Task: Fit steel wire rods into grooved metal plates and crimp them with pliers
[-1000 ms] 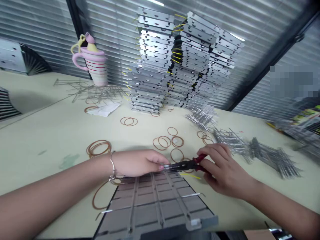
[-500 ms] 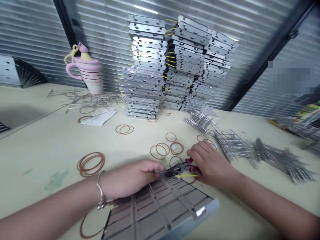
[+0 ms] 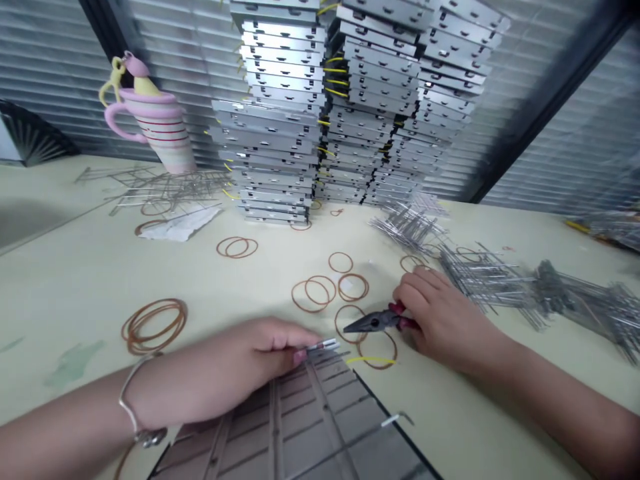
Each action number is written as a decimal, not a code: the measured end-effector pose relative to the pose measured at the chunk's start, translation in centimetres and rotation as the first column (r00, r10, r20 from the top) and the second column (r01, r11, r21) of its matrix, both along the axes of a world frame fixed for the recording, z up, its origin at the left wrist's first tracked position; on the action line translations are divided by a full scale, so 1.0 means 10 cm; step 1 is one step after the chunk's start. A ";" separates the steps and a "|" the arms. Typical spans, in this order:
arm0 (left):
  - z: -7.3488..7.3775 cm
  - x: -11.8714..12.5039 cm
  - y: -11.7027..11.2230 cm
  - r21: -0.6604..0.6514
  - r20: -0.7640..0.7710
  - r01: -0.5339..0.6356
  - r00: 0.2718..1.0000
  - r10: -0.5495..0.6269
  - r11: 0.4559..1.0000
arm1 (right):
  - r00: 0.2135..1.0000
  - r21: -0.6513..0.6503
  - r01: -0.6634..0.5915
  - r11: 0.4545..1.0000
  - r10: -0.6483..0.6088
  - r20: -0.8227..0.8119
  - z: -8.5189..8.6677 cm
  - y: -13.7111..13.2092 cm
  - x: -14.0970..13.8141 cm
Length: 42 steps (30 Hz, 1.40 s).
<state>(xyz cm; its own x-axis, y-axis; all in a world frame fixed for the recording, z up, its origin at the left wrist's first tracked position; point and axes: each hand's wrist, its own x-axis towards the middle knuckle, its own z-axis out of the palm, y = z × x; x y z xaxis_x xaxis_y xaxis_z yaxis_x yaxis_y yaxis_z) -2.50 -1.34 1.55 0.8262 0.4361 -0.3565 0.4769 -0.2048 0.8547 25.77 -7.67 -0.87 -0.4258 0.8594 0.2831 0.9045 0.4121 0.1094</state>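
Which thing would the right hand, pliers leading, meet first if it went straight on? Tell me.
The right hand, with its pliers in front, would probably first meet the shiny metal ends held by the left hand, though depth is unclear.

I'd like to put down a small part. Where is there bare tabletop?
The tabletop is bare between the white paper and the thick bundle of brown rings, and nearer, between the gray panel and the right forearm. It's crowded around the needle-nose pliers, where loose brown rings lie, and beyond the right hand, where metal rods are piled.
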 end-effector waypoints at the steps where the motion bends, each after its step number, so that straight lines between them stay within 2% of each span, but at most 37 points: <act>1: 0.00 0.00 0.00 0.010 -0.017 -0.006 1.000 0.007 1.000 | 1.000 -0.001 0.001 1.000 -0.001 -0.026 0.01 -0.01 -0.01; 3: 0.01 0.01 0.00 0.043 -0.052 -0.022 0.998 0.024 0.999 | 0.999 -0.001 -0.021 1.000 0.021 -0.049 0.03 -0.04 -0.07; 7: 0.04 0.03 -0.02 0.064 -0.055 -0.018 0.998 0.021 0.998 | 0.997 0.004 -0.070 0.998 0.070 0.033 0.03 -0.08 -0.19; 11: 0.07 0.05 -0.06 0.056 -0.028 -0.001 1.000 0.002 0.998 | 0.992 0.036 -0.066 0.997 0.062 0.114 0.00 -0.10 -0.23; 14: 0.06 0.05 -0.08 0.099 -0.002 0.002 1.000 -0.002 0.995 | 0.989 0.033 -0.046 0.998 0.041 0.141 -0.01 -0.14 -0.25; 19: 0.07 0.05 -0.03 0.153 -0.007 0.060 0.998 -0.060 0.986 | 0.998 -0.053 -0.017 0.998 0.021 0.064 0.00 -0.16 -0.18; 21: 0.07 0.04 0.05 0.073 -0.025 0.126 0.992 -0.124 0.989 | 0.998 -0.106 -0.057 0.993 0.054 -0.031 0.04 -0.15 -0.10; 23: 0.06 0.01 0.16 -0.118 -0.005 0.210 0.977 -0.212 0.971 | 0.986 -0.106 -0.121 0.987 0.107 -0.125 0.13 -0.13 -0.04; 24: 0.06 0.00 0.21 -0.232 0.016 0.248 0.968 -0.251 0.941 | 0.979 -0.086 -0.159 0.984 0.146 -0.142 0.19 -0.12 -0.03; 26: 0.05 -0.02 0.29 -0.399 0.050 0.279 0.958 -0.283 0.873 | 0.965 -0.053 -0.255 0.965 0.251 -0.079 0.36 -0.10 -0.06; 27: 0.05 -0.03 0.32 -0.439 0.060 0.288 0.955 -0.292 0.851 | 0.948 -0.060 -0.318 0.946 0.318 -0.013 0.46 -0.09 -0.11; 30: 0.05 -0.04 0.33 -0.429 0.081 0.347 0.934 -0.347 0.834 | 0.841 -0.160 -0.480 0.863 0.504 0.198 0.77 -0.01 -0.32; 32: 0.06 -0.03 0.30 -0.399 0.103 0.403 0.912 -0.397 0.823 | 0.766 -0.225 -0.525 0.821 0.571 0.295 0.95 0.06 -0.44; 34: 0.07 -0.02 0.27 -0.388 0.118 0.437 0.897 -0.427 0.811 | 0.714 -0.264 -0.531 0.805 0.593 0.372 1.07 0.13 -0.54; 37: 0.08 0.00 0.24 -0.390 0.120 0.438 0.897 -0.426 0.810 | 0.639 -0.294 -0.538 0.790 0.610 0.469 1.17 0.21 -0.64; 42: 0.07 0.00 0.24 -0.355 0.131 0.461 0.886 -0.445 0.813 | 0.528 -0.338 -0.561 0.755 0.642 0.556 1.20 0.23 -0.82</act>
